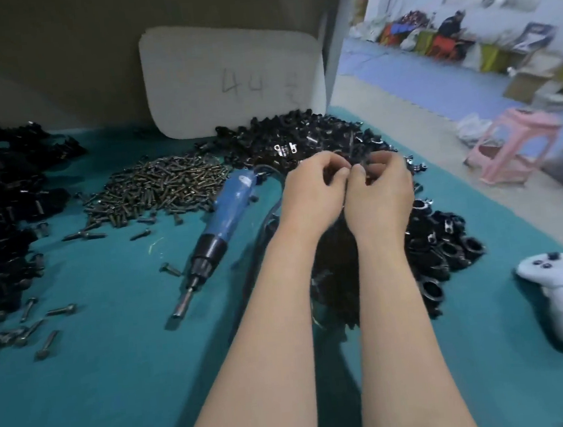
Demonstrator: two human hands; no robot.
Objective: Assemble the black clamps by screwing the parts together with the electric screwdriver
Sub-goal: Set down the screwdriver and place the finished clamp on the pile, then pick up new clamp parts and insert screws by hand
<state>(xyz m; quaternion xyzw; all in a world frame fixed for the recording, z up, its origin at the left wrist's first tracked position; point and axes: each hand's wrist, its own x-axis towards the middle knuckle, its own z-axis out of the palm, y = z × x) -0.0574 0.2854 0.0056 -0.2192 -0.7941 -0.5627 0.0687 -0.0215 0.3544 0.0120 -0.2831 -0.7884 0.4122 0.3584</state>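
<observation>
Bare forearms reach from the near edge across the teal table mat to the heap of black clamp parts on the right. Over the heap the left hand and right hand meet, fingers curled, pinching a small black clamp part between them; blur hides how the pieces sit. Left of the hands, the electric screwdriver lies idle on the mat, bit pointing near, with the pile of screws beyond it. The step looks like mating two pieces by hand. Misaligned holes would later cross-thread a screw. A loose pinch could drop the part among look-alikes in the heap. The screwdriver's cable, beside the left forearm, could snag.
</observation>
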